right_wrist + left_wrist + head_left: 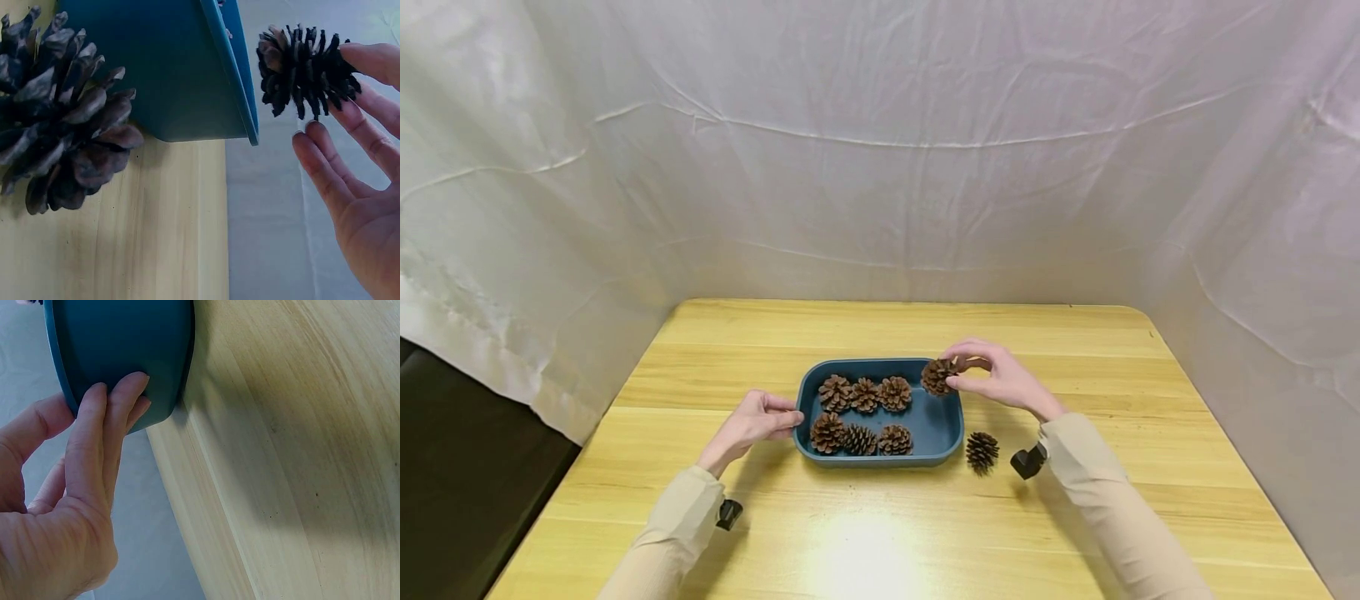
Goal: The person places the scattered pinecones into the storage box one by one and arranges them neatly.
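A blue rectangular tray (931, 425) lies on the table with several brown pine cones in two rows, among them one pine cone (895, 393) in the back row. My left hand (758, 423) pinches the tray's left rim, thumb at the edge and fingers along the outer wall (137, 344). Over the tray's back right corner, my right hand (1000, 377) holds another pine cone (937, 377) between thumb and fingertips. In the right wrist view this held pine cone (306, 72) is above the rim, apart from it. One loose pine cone (982, 452) sits on the table right of the tray.
The wooden table (1045, 542) has rounded back corners. White cloth (880, 208) hangs behind it and at both sides. A dark surface (467, 475) lies beyond the table's left edge. Small black devices (1028, 461) are strapped at both wrists.
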### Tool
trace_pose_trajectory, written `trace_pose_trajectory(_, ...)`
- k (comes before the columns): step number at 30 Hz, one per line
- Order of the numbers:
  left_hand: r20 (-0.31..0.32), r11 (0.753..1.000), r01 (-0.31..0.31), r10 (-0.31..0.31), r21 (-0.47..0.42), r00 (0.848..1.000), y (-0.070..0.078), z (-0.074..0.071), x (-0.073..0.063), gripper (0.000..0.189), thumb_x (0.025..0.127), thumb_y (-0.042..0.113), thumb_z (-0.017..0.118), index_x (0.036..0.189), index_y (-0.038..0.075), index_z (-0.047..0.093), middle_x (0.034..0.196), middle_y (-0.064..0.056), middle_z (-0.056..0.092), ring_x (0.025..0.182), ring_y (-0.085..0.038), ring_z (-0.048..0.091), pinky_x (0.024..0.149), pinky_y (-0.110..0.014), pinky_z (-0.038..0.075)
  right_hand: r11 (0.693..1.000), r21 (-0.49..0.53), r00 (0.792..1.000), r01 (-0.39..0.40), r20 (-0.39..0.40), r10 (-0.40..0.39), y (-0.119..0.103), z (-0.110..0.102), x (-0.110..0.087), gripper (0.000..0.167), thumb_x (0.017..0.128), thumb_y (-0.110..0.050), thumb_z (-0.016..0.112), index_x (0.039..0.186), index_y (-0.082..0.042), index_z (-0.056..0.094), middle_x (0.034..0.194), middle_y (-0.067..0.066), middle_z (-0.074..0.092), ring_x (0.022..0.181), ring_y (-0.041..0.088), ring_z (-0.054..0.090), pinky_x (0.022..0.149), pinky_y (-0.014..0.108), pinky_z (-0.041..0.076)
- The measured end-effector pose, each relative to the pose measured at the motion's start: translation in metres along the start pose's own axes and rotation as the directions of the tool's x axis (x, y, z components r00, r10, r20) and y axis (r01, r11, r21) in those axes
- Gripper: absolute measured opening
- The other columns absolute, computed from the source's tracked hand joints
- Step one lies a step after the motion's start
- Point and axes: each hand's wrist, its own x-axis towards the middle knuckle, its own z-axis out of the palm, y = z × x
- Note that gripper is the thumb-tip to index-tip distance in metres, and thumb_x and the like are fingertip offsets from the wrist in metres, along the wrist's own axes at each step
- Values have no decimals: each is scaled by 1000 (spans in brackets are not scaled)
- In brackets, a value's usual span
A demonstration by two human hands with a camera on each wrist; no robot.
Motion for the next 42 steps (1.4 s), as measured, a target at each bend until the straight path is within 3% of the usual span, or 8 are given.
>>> trace_pose_trajectory(14, -9, 1000, 6, -6, 11, 1000, 0, 0, 1, 36, 95, -1, 63, 123, -23, 57, 114, -34, 69, 94, -25, 76, 83, -29, 65, 989, -144, 991, 46, 133, -27, 3, 2, 14, 35, 87, -13, 77, 121, -10, 70, 123, 9, 69, 111, 28, 64, 102, 50, 56)
trace_pose_trajectory(25, -17, 1000, 14, -14, 15, 1000, -2, -1, 2, 37, 94, 0, 64, 122, -22, 58, 111, -30, 71, 88, -17, 76, 85, -35, 64, 978, -204, 985, 34, 171, 1, 2, 3, 18, 34, 88, -14, 77, 122, -9, 71, 123, 12, 69, 113, 33, 64, 102, 58, 54)
trace_pose_trajectory(42, -1, 1000, 3, -3, 8, 1000, -1, -1, 1, 37, 94, 0, 64, 124, -21, 57, 112, -30, 71, 89, -18, 76, 86, -36, 64, 973, -228, 979, 33, 203, 14, 2, 8, 24, 36, 87, -10, 77, 122, -6, 70, 125, 13, 69, 117, 35, 63, 106, 59, 52)
